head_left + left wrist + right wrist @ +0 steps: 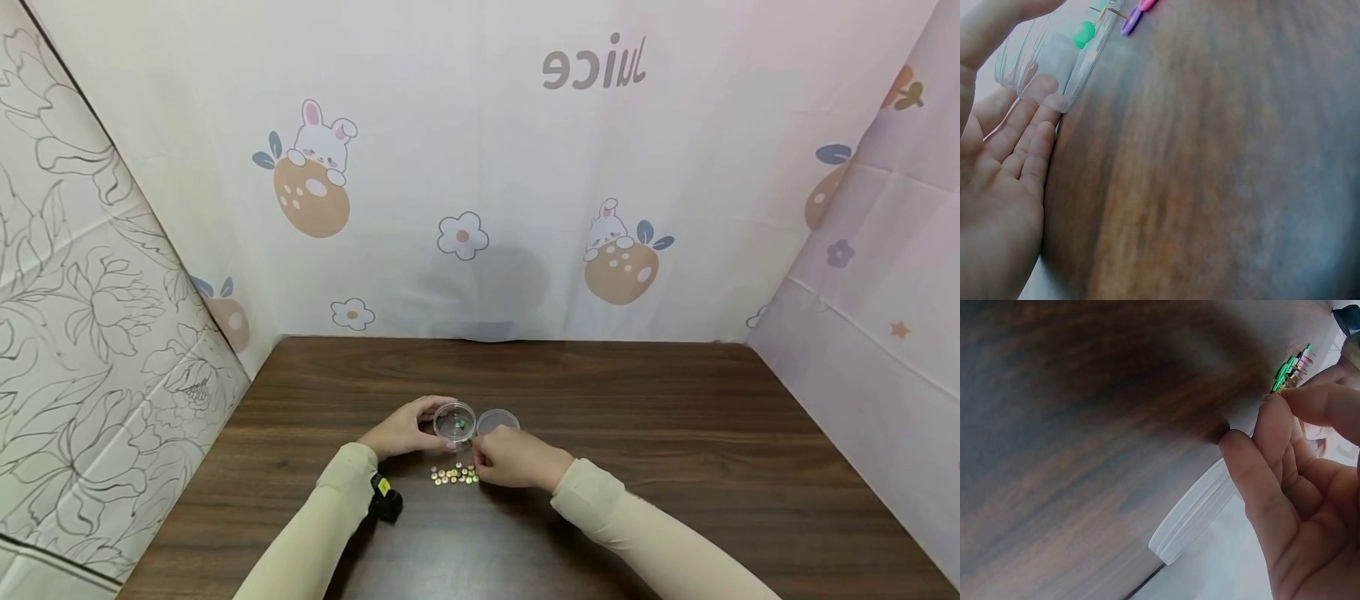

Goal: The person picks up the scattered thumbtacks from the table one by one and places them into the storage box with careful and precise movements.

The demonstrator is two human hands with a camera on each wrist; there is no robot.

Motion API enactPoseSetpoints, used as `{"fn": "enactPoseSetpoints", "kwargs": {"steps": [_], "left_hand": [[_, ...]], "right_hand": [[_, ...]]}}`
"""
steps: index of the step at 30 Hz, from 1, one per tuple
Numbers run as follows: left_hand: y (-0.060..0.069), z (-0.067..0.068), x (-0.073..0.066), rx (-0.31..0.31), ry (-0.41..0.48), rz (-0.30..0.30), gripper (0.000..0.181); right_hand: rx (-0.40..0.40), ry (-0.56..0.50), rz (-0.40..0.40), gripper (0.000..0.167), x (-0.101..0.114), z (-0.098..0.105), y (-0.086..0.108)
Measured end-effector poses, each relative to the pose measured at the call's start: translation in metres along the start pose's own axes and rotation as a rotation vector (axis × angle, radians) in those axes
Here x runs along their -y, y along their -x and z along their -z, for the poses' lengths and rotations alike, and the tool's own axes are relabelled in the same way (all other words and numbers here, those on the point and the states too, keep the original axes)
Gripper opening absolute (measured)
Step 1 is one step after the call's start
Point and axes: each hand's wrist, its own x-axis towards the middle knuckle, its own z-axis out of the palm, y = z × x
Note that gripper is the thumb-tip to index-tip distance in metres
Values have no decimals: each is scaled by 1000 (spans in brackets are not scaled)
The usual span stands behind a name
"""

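Note:
Fingers and thumb of the left hand (403, 430) curve around a clear round container (454, 422). Inside it, a green piece (1084, 35) shows in the left wrist view. Small tack-like pieces with thin metal points, one purple (1130, 25), are near its rim. To the container's right, the right hand (519, 457) is bent over the table; its thumb and index fingertips meet on a small gold-coloured bit, largely hidden. Several small shiny pieces (453, 477) lie in a group just below the container, beside the right fingertips; green ones (1285, 370) show in the right wrist view.
A clear round lid (498, 419) lies right of the container, partly behind the right hand. A black object with a yellow label (386, 500) is beside the left wrist. The brown wooden table (675, 433) meets printed curtains at the back.

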Motion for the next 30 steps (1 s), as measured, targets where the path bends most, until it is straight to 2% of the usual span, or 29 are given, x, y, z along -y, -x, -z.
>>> {"fn": "enactPoseSetpoints", "kwargs": {"steps": [20,30], "left_hand": [[1,2,1,17,15,-9,70],[-2,-1,3,9,21,-22,69]], "right_hand": [[-12,-57,-66,18,-1,-2,0],[5,-165,-95,15,-4,0,1]]}}
